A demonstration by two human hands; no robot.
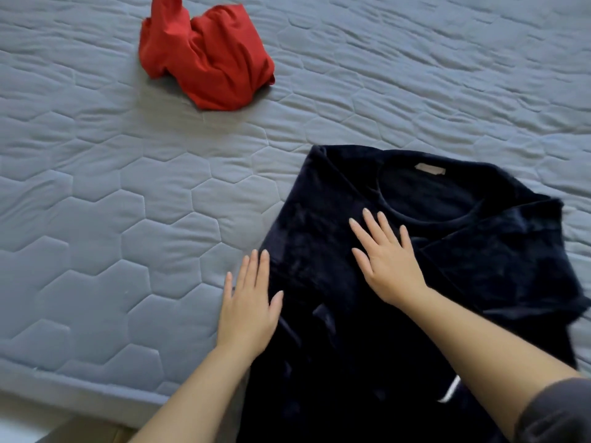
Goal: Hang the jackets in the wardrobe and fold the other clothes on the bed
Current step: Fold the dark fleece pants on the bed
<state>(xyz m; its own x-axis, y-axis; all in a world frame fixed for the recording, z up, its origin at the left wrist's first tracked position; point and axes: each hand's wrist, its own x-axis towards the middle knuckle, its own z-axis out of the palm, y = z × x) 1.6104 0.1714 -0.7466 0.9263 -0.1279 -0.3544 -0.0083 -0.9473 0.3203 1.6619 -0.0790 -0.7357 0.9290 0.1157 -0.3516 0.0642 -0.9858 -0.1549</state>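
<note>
Navy top (pixel 479 251), spread neckline-up on the bed (pixel 128 219) near its front edge: left hand (pixel 249 311) and right hand (pixel 387 260) lay flat, fingers straight, gripping nothing; creases best pressed outward before folding; crumpled red garment (pixel 208 59) awaited, well apart.

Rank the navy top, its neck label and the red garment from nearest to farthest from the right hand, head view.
1. navy top: under the right hand, touched.
2. neck label: beyond the hand, at the collar.
3. red garment: far off, upper left.
</note>
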